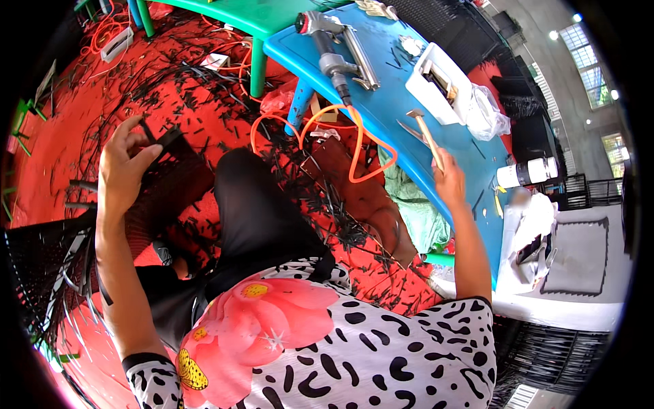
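My right hand (449, 183) is closed round the wooden handle of a small hammer (428, 136), at the blue table's edge. The hammer's head points away from me, beside a pair of thin metal blades (409, 129) lying on the table. On the left, my left hand (124, 163) pinches the upper edge of a dark woven wicker piece (178, 160) between thumb and fingers. This piece stands beside my bent knee, and its lower part runs into more dark weave with loose strips hanging from it.
The blue table (381, 68) carries a pneumatic nail gun (334, 58) on an orange hose (371, 178), a white bin (436, 85) of small parts, a plastic bag (487, 112) and a white roll (528, 172). Black strip scraps (340, 225) litter the red floor. A green table (231, 15) stands beyond.
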A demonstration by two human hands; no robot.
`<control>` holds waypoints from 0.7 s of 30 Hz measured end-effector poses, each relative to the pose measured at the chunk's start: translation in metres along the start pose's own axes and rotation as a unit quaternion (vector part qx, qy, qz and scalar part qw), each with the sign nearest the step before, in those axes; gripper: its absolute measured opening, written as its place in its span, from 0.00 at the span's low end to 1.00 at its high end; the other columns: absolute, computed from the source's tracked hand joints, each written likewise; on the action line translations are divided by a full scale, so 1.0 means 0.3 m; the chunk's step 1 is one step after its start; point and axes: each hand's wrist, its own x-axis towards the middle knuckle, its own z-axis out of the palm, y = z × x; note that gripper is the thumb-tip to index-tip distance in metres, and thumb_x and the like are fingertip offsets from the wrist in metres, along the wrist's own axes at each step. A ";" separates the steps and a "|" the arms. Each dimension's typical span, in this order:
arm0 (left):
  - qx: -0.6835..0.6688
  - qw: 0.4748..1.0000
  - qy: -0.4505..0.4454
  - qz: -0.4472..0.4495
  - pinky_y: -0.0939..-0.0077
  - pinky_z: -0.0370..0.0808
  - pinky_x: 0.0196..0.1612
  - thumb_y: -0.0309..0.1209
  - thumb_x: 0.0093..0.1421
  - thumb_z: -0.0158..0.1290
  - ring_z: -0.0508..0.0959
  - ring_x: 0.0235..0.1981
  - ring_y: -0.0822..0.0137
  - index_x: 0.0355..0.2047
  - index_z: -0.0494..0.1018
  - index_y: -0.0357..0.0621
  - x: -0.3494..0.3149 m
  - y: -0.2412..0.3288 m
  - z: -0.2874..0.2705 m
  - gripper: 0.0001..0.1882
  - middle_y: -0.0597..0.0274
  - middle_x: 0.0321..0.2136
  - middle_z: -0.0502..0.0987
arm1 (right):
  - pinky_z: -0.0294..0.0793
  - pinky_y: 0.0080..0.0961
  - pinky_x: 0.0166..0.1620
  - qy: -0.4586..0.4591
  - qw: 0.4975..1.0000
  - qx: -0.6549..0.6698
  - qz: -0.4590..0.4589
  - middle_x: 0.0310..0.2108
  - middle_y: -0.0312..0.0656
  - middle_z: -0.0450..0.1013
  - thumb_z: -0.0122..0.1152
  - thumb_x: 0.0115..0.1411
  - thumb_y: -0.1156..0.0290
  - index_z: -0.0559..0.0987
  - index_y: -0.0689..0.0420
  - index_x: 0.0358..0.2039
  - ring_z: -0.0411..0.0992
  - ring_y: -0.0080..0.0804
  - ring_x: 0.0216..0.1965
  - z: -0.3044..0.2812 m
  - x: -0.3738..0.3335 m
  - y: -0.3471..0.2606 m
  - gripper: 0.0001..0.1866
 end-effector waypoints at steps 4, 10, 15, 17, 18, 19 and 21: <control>-0.086 0.996 0.008 0.000 0.86 0.67 0.31 0.21 0.51 0.54 0.70 0.27 0.78 0.57 0.63 0.34 0.001 -0.021 0.008 0.31 0.67 0.28 0.74 | 0.72 0.45 0.42 -0.015 0.997 -0.080 -0.004 0.41 0.49 0.72 0.60 0.52 0.77 0.67 0.51 0.52 0.72 0.53 0.42 -0.018 0.062 0.169 0.26; -0.139 0.990 0.002 -0.002 0.88 0.67 0.31 0.18 0.51 0.53 0.71 0.28 0.80 0.58 0.62 0.35 -0.011 -0.070 -0.002 0.31 0.68 0.30 0.75 | 0.72 0.40 0.43 0.038 0.981 -0.188 -0.014 0.40 0.47 0.72 0.61 0.53 0.75 0.72 0.56 0.46 0.71 0.47 0.41 -0.010 0.107 0.224 0.19; -0.090 0.996 -0.008 0.017 0.86 0.69 0.39 0.19 0.55 0.54 0.73 0.34 0.77 0.59 0.59 0.34 0.030 -0.092 -0.017 0.30 0.63 0.35 0.75 | 0.73 0.35 0.40 0.162 0.982 0.033 -0.094 0.34 0.46 0.73 0.60 0.53 0.78 0.75 0.59 0.39 0.73 0.45 0.35 0.071 0.030 -0.031 0.11; -0.106 0.994 -0.020 -0.007 0.86 0.68 0.41 0.19 0.56 0.53 0.72 0.35 0.77 0.60 0.59 0.34 0.024 -0.083 -0.029 0.30 0.64 0.35 0.75 | 0.72 0.37 0.35 0.128 0.976 0.119 -0.128 0.30 0.44 0.71 0.58 0.52 0.77 0.75 0.57 0.34 0.72 0.47 0.33 0.165 -0.045 -0.182 0.08; -0.120 0.992 -0.024 -0.016 0.87 0.68 0.42 0.19 0.56 0.53 0.72 0.36 0.77 0.60 0.59 0.34 0.029 -0.081 -0.030 0.30 0.64 0.35 0.75 | 0.72 0.37 0.34 0.065 0.973 0.135 -0.177 0.29 0.44 0.71 0.58 0.52 0.75 0.75 0.56 0.33 0.71 0.45 0.32 0.198 -0.090 -0.254 0.06; -0.088 0.996 -0.030 -0.013 0.86 0.67 0.43 0.20 0.57 0.53 0.72 0.36 0.77 0.60 0.59 0.34 0.032 -0.074 -0.041 0.30 0.63 0.35 0.75 | 0.72 0.38 0.34 -0.017 0.977 0.063 -0.203 0.27 0.43 0.69 0.57 0.52 0.74 0.74 0.55 0.32 0.71 0.44 0.31 0.254 -0.143 -0.291 0.06; -0.080 0.996 -0.019 -0.031 0.86 0.67 0.42 0.21 0.57 0.53 0.71 0.36 0.77 0.61 0.58 0.35 0.042 -0.086 -0.045 0.31 0.63 0.35 0.75 | 0.73 0.38 0.32 -0.097 0.966 0.144 -0.193 0.28 0.43 0.68 0.57 0.52 0.74 0.73 0.54 0.32 0.71 0.44 0.30 0.326 -0.252 -0.308 0.06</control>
